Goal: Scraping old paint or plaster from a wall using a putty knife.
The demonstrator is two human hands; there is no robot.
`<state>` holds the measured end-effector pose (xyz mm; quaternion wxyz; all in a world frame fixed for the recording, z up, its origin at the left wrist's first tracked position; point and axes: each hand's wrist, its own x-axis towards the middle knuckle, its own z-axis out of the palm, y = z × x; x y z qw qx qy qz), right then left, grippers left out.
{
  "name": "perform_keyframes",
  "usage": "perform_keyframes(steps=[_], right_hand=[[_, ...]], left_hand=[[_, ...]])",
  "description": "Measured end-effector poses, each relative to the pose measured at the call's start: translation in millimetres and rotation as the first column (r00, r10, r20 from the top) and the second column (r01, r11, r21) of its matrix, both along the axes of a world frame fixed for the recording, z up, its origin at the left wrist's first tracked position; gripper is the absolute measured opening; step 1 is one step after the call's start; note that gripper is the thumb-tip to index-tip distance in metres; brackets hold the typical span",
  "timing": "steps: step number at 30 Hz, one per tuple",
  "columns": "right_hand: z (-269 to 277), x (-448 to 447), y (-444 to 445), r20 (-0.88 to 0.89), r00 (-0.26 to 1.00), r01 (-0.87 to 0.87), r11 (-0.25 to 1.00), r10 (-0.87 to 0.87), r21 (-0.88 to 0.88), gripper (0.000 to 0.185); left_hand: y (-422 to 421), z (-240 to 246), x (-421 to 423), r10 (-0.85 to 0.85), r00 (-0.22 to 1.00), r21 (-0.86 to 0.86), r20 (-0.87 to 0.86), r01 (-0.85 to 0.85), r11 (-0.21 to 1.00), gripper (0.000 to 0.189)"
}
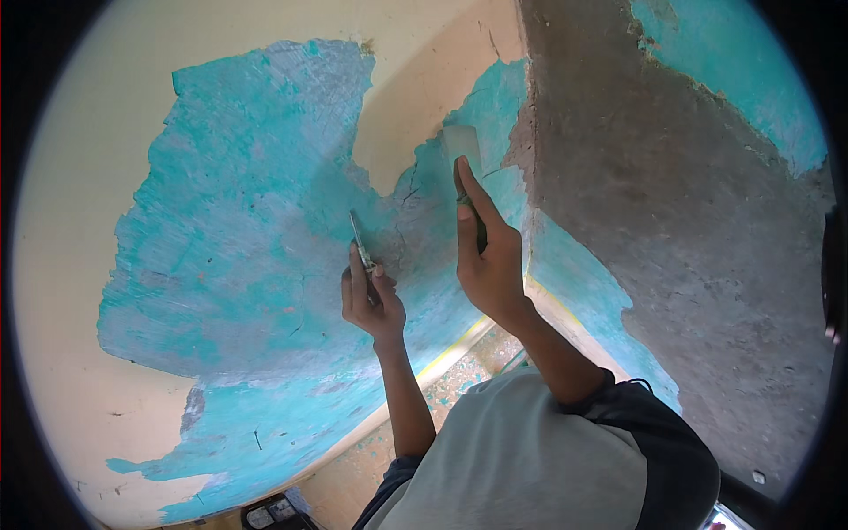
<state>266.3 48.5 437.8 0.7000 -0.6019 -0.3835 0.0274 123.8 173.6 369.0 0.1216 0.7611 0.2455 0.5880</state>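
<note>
My right hand (490, 258) is closed around the dark handle of a putty knife, its wide pale blade (462, 140) lying at the edge of the cream paint on the wall. Lower and to the left, my left hand (374, 298) grips a narrow metal hand tool (360, 242) that points up; its exact kind cannot be told. Around both hands the wall shows a large turquoise patch (232, 218) with ragged borders, and a tongue of cream paint (391, 146) hangs down between two turquoise areas. Fine cracks run through the turquoise near the hands.
The wall corner (530, 165) stands just right of my right hand, with bare grey plaster (596, 199) beyond. Paint flakes lie on the floor (464, 377) along the cream skirting (457, 348). A dark object (275, 513) sits at the bottom left.
</note>
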Motion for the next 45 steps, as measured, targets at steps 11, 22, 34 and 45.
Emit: perform_keyframes(steps=[11,22,34,45], right_hand=[[0,-8,4,-0.011,1.000,-0.009,1.000,0.008,-0.018,0.054],[3,-4,8,-0.018,0.999,-0.031,0.998,0.030,-0.058,0.056],[-4,-16,7,-0.140,0.987,-0.067,0.997,0.073,0.042,0.052],[6,-4,12,-0.296,0.951,-0.079,0.996,0.087,0.039,0.050]], left_hand=[[-1,-1,-2,-0.021,0.999,-0.058,0.030,0.022,0.998,0.044],[-1,1,-1,-0.039,0.999,0.008,0.026,0.039,0.999,0.042],[-2,-3,-1,-0.041,0.998,-0.068,0.054,0.045,0.997,0.042],[-7,-1,8,0.018,0.999,-0.059,0.043,-0.015,0.998,0.044]])
